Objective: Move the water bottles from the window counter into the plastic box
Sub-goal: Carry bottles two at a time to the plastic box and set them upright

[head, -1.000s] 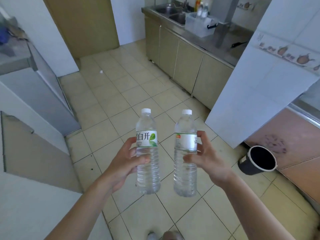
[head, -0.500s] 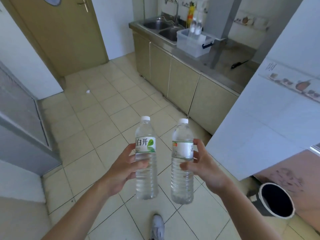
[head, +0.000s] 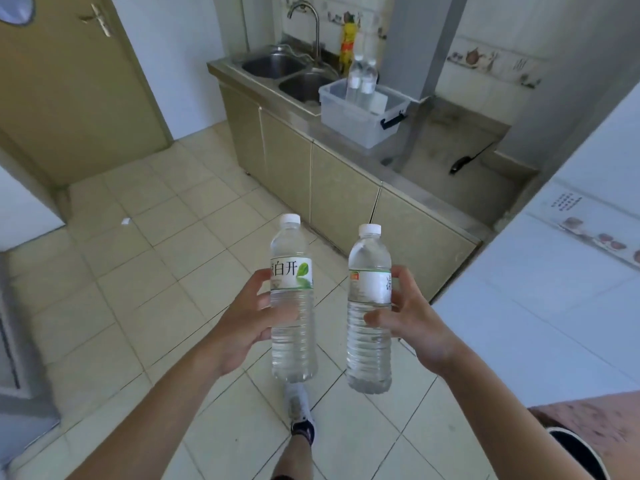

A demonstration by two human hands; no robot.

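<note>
My left hand (head: 242,323) grips a clear water bottle (head: 292,341) with a white cap and a green-leaf label, held upright over the floor. My right hand (head: 412,318) grips a second upright water bottle (head: 369,348) of the same kind. Ahead on the steel counter stands the translucent plastic box (head: 349,119) with a dark blue latch. Two more water bottles (head: 362,81) stand upright inside the box at its far side.
A double steel sink (head: 277,65) with a tap lies left of the box. Beige cabinets (head: 343,192) run under the counter. A white tiled wall corner (head: 540,289) juts in at right. A black bin (head: 578,452) sits bottom right. My foot (head: 301,410) is on the tiled floor.
I have walked closer to the counter, so the sink and box now appear larger and nearer. Both hands keep the bottles upright in front of me.
</note>
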